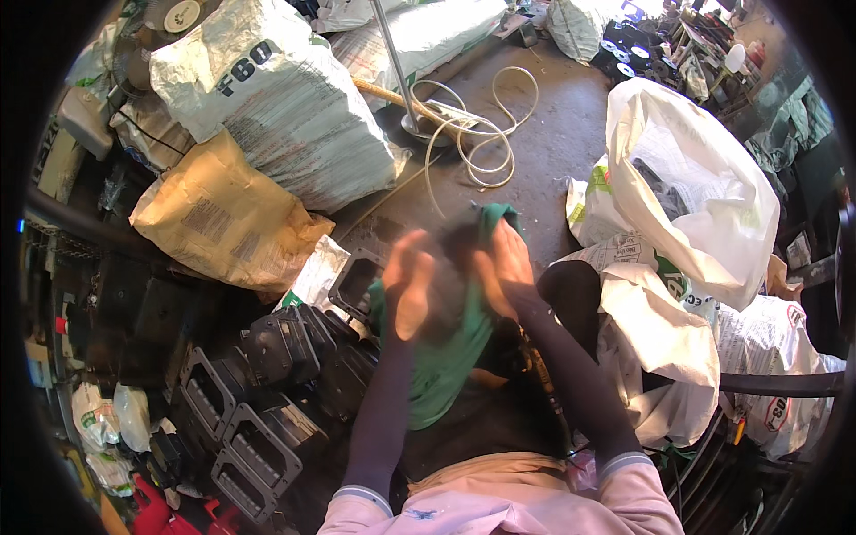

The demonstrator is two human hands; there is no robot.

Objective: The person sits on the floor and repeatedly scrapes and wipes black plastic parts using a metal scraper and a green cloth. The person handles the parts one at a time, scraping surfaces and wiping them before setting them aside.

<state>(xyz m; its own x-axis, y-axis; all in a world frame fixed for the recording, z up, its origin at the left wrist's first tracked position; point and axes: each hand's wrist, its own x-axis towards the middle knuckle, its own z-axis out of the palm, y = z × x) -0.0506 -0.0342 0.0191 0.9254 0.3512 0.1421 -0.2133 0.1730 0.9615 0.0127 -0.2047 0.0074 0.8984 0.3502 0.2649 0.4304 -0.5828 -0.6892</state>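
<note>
A green cloth hangs between my two hands and down toward my lap. My left hand is closed around the cloth's left side, its fingers slightly smeared by motion. My right hand grips the upper right part, where a fold of green sticks up past the fingertips. Between the hands is a dark, blurred patch; whether it is an object wrapped in the cloth or only shadow and smear, I cannot make out. Just left of my left hand stands a black housing with a rectangular frame opening.
Several similar black framed housings are stacked at lower left. A brown paper sack and a large white sack lie beyond. A pale cable coils on the floor near a metal pole. An open white sack stands at right.
</note>
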